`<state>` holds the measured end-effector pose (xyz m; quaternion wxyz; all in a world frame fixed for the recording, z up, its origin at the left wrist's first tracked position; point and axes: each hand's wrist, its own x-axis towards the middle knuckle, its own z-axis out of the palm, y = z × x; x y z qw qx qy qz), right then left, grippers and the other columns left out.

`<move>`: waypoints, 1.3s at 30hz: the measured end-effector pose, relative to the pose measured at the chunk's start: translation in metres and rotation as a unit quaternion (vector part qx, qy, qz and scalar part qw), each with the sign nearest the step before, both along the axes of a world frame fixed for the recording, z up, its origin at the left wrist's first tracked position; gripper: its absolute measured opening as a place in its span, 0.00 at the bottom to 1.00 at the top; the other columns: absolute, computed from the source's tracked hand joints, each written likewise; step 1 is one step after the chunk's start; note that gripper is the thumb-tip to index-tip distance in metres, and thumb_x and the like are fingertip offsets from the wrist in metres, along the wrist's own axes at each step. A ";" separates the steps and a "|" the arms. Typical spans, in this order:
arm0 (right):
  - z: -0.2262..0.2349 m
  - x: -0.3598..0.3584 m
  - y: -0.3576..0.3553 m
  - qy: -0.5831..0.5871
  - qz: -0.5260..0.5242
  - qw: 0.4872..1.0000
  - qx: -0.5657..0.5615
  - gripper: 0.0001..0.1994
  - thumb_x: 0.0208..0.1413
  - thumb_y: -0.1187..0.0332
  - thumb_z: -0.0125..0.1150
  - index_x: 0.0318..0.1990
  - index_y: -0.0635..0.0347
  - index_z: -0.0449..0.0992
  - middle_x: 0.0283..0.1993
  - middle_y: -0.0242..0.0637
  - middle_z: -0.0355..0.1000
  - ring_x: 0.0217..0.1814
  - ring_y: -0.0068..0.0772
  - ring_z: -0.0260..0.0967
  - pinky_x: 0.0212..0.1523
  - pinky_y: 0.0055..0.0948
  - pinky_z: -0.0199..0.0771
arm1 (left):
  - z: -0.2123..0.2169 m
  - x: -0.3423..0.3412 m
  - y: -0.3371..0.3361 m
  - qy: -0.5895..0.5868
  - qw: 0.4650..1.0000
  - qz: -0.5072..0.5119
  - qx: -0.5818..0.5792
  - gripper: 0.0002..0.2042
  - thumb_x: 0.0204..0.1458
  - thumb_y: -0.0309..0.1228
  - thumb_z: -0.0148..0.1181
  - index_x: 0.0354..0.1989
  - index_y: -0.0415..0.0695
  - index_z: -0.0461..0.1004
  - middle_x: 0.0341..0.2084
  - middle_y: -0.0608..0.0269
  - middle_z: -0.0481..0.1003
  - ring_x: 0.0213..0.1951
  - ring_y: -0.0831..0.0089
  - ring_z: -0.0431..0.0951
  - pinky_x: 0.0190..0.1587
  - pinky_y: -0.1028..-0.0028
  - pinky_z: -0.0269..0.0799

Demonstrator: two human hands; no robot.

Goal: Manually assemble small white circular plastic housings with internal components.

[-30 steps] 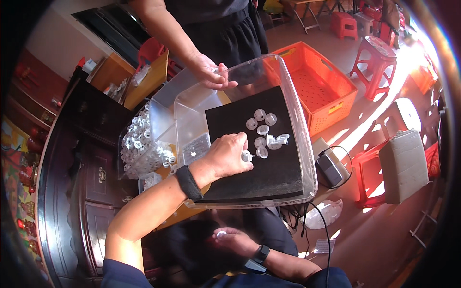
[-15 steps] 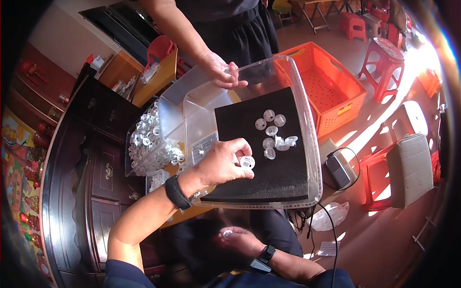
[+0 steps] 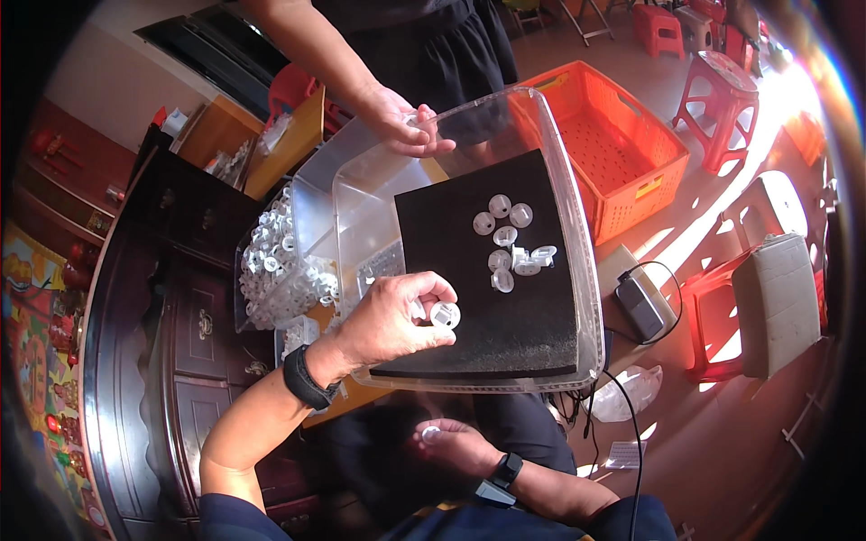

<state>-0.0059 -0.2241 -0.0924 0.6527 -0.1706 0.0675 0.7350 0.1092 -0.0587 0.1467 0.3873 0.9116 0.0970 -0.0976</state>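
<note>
My left hand (image 3: 392, 317), reaching in from the lower left, pinches a round white plastic cap (image 3: 445, 315) between thumb and fingers above the black foam pad (image 3: 487, 338). Another white piece partly shows inside its curled fingers. Low in my lap, my right hand (image 3: 458, 448) is closed round a small white round part (image 3: 431, 435), its far side hidden. Several round white plastic caps (image 3: 503, 236) lie in a loose cluster on the pad's right half. The pad rests on a clear plastic bin (image 3: 591, 311).
Across the bin, another person's hand (image 3: 410, 126) holds a small white piece. White parts (image 3: 272, 261) heap in a clear bin at left, beside a dark wooden cabinet (image 3: 203, 352). Right stand an orange crate (image 3: 645, 185), a red stool (image 3: 722, 104) and a black adapter (image 3: 639, 311) with cable.
My left hand has drawn slightly left with the cap, which has turned a little. The whole view has shifted slightly. The cluster on the pad keeps its arrangement.
</note>
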 end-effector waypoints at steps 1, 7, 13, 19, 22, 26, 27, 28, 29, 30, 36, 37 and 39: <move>0.000 0.000 0.000 -0.004 -0.002 1.000 0.000 0.13 0.63 0.65 0.59 0.53 0.58 0.75 0.49 0.30 0.76 0.49 0.22 0.73 0.54 0.25 0.73 | 0.000 -0.001 0.001 0.000 1.000 0.002 0.000 0.18 0.40 0.23 0.76 0.41 0.42 0.76 0.29 0.70 0.77 0.33 0.84 0.76 0.37 0.79 0.74; -0.004 -0.003 0.000 -0.009 -0.010 1.000 0.001 0.14 0.63 0.66 0.59 0.53 0.59 0.75 0.49 0.31 0.76 0.50 0.23 0.73 0.55 0.25 0.73 | -0.002 -0.003 -0.006 -0.061 0.988 -0.079 0.120 0.18 0.40 0.23 0.74 0.40 0.41 0.75 0.29 0.61 0.78 0.31 0.73 0.79 0.36 0.75 0.75; -0.005 -0.007 0.001 0.001 -0.013 1.000 0.011 0.14 0.63 0.66 0.60 0.53 0.59 0.75 0.49 0.32 0.76 0.50 0.23 0.73 0.55 0.25 0.73 | -0.005 -0.009 -0.011 -0.146 0.962 -0.107 0.205 0.15 0.41 0.24 0.71 0.38 0.42 0.73 0.27 0.58 0.76 0.29 0.63 0.79 0.32 0.69 0.74; -0.011 -0.008 0.001 0.001 -0.019 1.000 0.018 0.14 0.63 0.65 0.60 0.53 0.60 0.75 0.50 0.32 0.76 0.50 0.24 0.73 0.55 0.26 0.73 | -0.010 -0.007 -0.008 -0.149 0.959 -0.090 0.226 0.16 0.41 0.25 0.71 0.38 0.42 0.73 0.27 0.59 0.76 0.28 0.64 0.79 0.32 0.68 0.74; -0.010 -0.006 0.001 -0.001 -0.014 1.000 0.013 0.15 0.63 0.65 0.61 0.53 0.60 0.75 0.50 0.33 0.76 0.50 0.24 0.74 0.56 0.26 0.73 | -0.011 -0.007 -0.006 -0.143 0.961 -0.079 0.224 0.16 0.40 0.25 0.72 0.38 0.43 0.73 0.27 0.60 0.76 0.28 0.64 0.79 0.32 0.68 0.74; -0.011 -0.007 0.002 0.002 -0.008 1.000 0.007 0.15 0.62 0.65 0.61 0.54 0.60 0.75 0.50 0.34 0.77 0.51 0.25 0.74 0.57 0.27 0.73 | -0.008 -0.007 -0.004 -0.122 0.968 -0.060 0.213 0.17 0.39 0.25 0.73 0.38 0.42 0.74 0.27 0.58 0.78 0.28 0.64 0.80 0.33 0.69 0.75; -0.012 -0.008 0.003 0.002 -0.008 1.000 0.007 0.15 0.62 0.65 0.61 0.54 0.60 0.75 0.50 0.34 0.77 0.51 0.25 0.74 0.57 0.27 0.73 | -0.008 -0.008 -0.004 -0.114 0.971 -0.055 0.202 0.17 0.39 0.26 0.73 0.38 0.42 0.74 0.27 0.57 0.78 0.28 0.64 0.80 0.33 0.69 0.76; -0.013 -0.008 0.002 0.005 -0.009 1.000 0.006 0.15 0.62 0.65 0.61 0.54 0.60 0.75 0.50 0.34 0.77 0.51 0.26 0.74 0.57 0.27 0.73 | -0.008 -0.008 -0.004 -0.114 0.971 -0.055 0.202 0.17 0.39 0.26 0.73 0.38 0.42 0.74 0.27 0.57 0.78 0.28 0.64 0.80 0.33 0.69 0.76; -0.013 -0.009 0.003 0.008 -0.010 1.000 0.006 0.15 0.62 0.65 0.61 0.54 0.60 0.75 0.50 0.34 0.77 0.51 0.26 0.74 0.57 0.27 0.73 | -0.007 -0.008 -0.004 -0.114 0.971 -0.052 0.202 0.16 0.40 0.26 0.73 0.38 0.42 0.75 0.27 0.57 0.78 0.28 0.64 0.81 0.34 0.70 0.76; -0.013 -0.009 0.003 0.008 -0.010 1.000 0.007 0.15 0.62 0.65 0.61 0.54 0.60 0.75 0.50 0.34 0.77 0.51 0.26 0.74 0.57 0.27 0.73 | -0.006 -0.009 -0.004 -0.114 0.972 -0.050 0.201 0.16 0.40 0.26 0.73 0.38 0.42 0.75 0.27 0.56 0.79 0.29 0.63 0.82 0.34 0.70 0.76; -0.012 -0.010 0.003 -0.003 -0.008 1.000 0.006 0.15 0.62 0.65 0.61 0.54 0.61 0.75 0.50 0.35 0.77 0.51 0.26 0.74 0.57 0.27 0.73 | -0.004 -0.011 -0.007 -0.110 0.973 -0.049 0.196 0.15 0.40 0.26 0.73 0.38 0.41 0.76 0.25 0.57 0.78 0.27 0.64 0.81 0.33 0.71 0.76; -0.012 -0.010 0.003 -0.002 -0.006 1.000 0.005 0.15 0.62 0.65 0.61 0.54 0.60 0.75 0.50 0.35 0.77 0.51 0.26 0.74 0.57 0.27 0.73 | -0.004 -0.011 -0.007 -0.110 0.973 -0.049 0.196 0.15 0.40 0.26 0.73 0.38 0.41 0.76 0.25 0.57 0.78 0.27 0.64 0.81 0.33 0.71 0.76; -0.011 -0.009 0.003 -0.002 -0.006 1.000 0.003 0.15 0.62 0.65 0.61 0.54 0.60 0.75 0.50 0.34 0.77 0.51 0.26 0.74 0.58 0.27 0.73 | -0.003 -0.011 -0.007 -0.120 0.973 -0.052 0.192 0.16 0.40 0.26 0.73 0.38 0.41 0.76 0.25 0.56 0.79 0.27 0.65 0.81 0.33 0.71 0.76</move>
